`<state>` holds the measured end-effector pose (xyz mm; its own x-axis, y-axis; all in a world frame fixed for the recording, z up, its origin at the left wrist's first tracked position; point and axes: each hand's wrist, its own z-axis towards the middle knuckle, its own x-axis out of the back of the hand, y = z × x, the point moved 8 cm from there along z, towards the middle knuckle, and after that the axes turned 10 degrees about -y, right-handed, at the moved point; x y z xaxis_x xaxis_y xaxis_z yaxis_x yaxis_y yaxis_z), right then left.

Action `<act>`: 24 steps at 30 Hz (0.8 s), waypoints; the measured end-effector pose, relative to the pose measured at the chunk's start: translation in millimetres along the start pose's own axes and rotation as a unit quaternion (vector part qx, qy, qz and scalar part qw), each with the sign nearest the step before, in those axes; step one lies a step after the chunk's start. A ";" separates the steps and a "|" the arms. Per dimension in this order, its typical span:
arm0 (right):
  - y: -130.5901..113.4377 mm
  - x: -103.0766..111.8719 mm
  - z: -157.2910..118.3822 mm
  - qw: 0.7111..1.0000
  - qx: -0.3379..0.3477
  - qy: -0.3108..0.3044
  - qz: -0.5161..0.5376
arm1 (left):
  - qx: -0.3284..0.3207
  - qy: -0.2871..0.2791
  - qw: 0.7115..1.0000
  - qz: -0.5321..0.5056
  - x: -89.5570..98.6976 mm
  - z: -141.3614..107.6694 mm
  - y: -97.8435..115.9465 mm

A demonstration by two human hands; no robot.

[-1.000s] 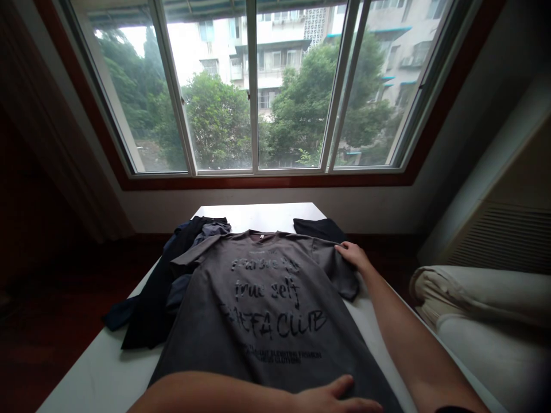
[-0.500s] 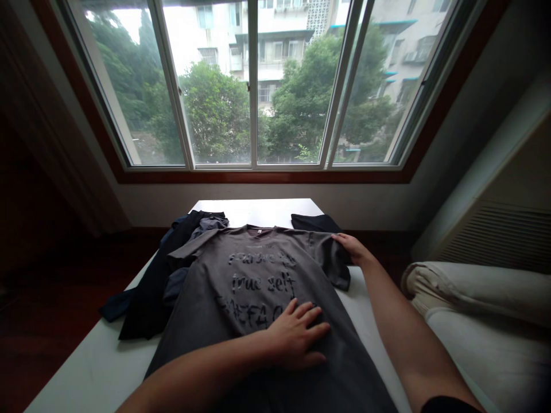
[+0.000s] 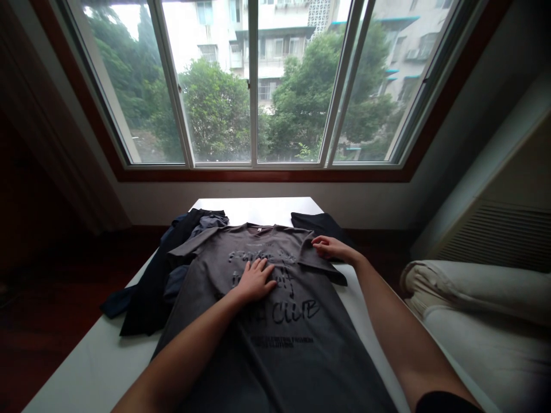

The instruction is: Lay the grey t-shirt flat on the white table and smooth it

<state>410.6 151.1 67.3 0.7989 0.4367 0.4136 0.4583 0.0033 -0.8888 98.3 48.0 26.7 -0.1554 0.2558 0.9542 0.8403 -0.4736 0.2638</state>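
The grey T-shirt [image 3: 279, 373] lies print side up on the white bench [image 3: 81, 350], its collar towards the window [image 3: 253, 103] and its lower end running out of view; as far as can be judged, the spreading is largely done, with the body laid out and the left-hand sleeve out to the side, while the right-hand sleeve looks partly turned in and is not flat, and no fold crosses the body; the left hand [image 3: 257, 280] rests palm down on the T-shirt's chest print, fingers a little spread, gripping nothing; the right hand [image 3: 329, 248] is at the T-shirt's right sleeve, fingers bent inward at the cloth, though whether they pinch it I cannot tell; counted, there are two hands, one T-shirt, one bench and one window, which stands beyond the T-shirt; left of the T-shirt, against its sleeve, is one heap of dark clothes [image 3: 148, 287], its pieces too tangled to number; beyond the T-shirt's right shoulder lies one dark piece of cloth [image 3: 317, 221]; well to the right of the T-shirt sit two cream bundles [image 3: 482, 287], one above the other.
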 end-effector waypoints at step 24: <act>-2.0 0.1 19.5 0.968 0.016 0.249 -0.018 | 0.114 0.057 0.992 -0.011 10.3 10.6 -104.3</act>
<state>402.2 168.7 65.3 0.8753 -0.0517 0.4808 0.4829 0.0413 -0.8747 14.6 108.9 7.5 -0.2209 0.1614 0.9619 0.9298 -0.2627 0.2576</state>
